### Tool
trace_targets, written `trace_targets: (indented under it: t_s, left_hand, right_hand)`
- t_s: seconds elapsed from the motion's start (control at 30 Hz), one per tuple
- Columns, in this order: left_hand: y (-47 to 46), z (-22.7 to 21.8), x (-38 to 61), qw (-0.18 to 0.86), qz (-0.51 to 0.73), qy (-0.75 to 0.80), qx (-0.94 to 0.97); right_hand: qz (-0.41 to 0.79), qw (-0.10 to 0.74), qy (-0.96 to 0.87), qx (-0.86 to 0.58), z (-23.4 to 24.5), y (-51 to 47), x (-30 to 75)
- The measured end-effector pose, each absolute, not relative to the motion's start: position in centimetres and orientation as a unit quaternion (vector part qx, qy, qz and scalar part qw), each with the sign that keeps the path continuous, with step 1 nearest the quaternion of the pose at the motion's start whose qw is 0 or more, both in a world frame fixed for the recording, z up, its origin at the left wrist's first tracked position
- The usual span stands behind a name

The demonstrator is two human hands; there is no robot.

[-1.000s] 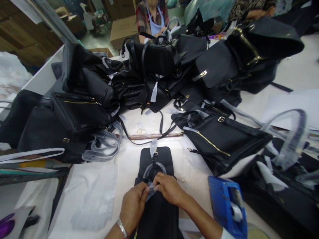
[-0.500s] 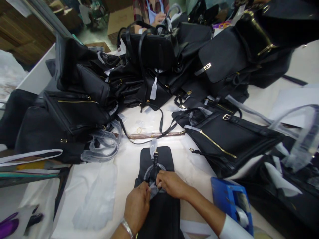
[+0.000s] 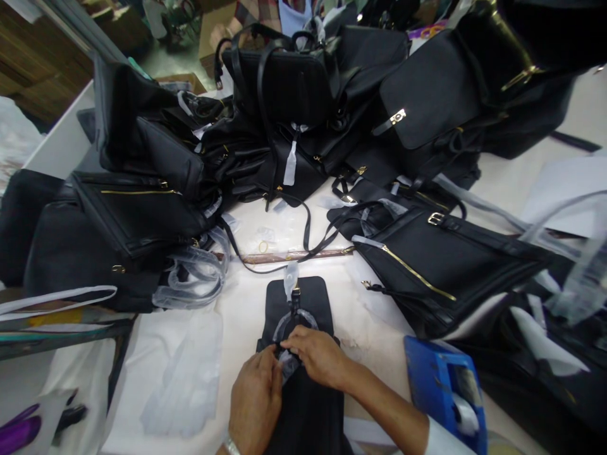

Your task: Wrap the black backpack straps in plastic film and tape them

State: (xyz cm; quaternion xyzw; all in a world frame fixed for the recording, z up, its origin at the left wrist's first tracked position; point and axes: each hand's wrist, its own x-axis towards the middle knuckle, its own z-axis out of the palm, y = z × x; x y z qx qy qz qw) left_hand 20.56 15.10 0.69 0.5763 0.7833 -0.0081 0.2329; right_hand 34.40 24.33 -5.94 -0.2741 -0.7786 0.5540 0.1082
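Observation:
A black bag [image 3: 310, 417] lies on the table in front of me, with its flap [image 3: 317, 294] spread away from me. A looped carry handle [image 3: 309, 318] in clear plastic wrap stands at the flap's base, and a buckled strap with a white wrapped tip [image 3: 291, 281] runs up the flap. My left hand [image 3: 256, 388] is closed in a pinch at the handle's left end. My right hand [image 3: 317, 357] pinches close beside it, the fingertips almost meeting. Loose clear plastic [image 3: 288, 366] shows under the fingers; the exact grip is partly hidden.
Black bags [image 3: 137, 215] are heaped at left, centre back and right. A blue tape dispenser [image 3: 427, 379] stands right of my forearm. Thin plastic sheets [image 3: 184, 379] lie to the left, purple-handled scissors [image 3: 21, 433] at lower left. Across the table is another person [image 3: 265, 16].
My right hand has shifted left, bringing its fingertips to my left hand's at the handle. The bag stays in place. Across the table, the other person's hand has moved left.

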Motion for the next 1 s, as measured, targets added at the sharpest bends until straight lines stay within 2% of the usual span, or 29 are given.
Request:
trace_targets:
  t_s: [0.23,0.47,0.67,1.0]
  left_hand:
    - [14.5,0.4,20.5,0.197,-0.002,0.765,0.613]
    - [14.2,0.4,20.3,0.182,0.007,0.754,0.631]
    - [14.3,0.6,20.3,0.198,-0.012,0.765,0.613]
    - [14.6,0.3,20.5,0.2,-0.024,0.768,0.608]
  right_hand:
    - [0.592,0.103,-0.726,-0.335,-6.5,24.6,33.7]
    - [0.573,0.075,-0.772,-0.264,-7.0,25.3,32.9]
    - [0.569,0.055,-0.763,-0.3,-7.1,25.6,32.8]
    - [0.578,-0.009,-0.782,-0.235,-7.9,26.4,32.6]
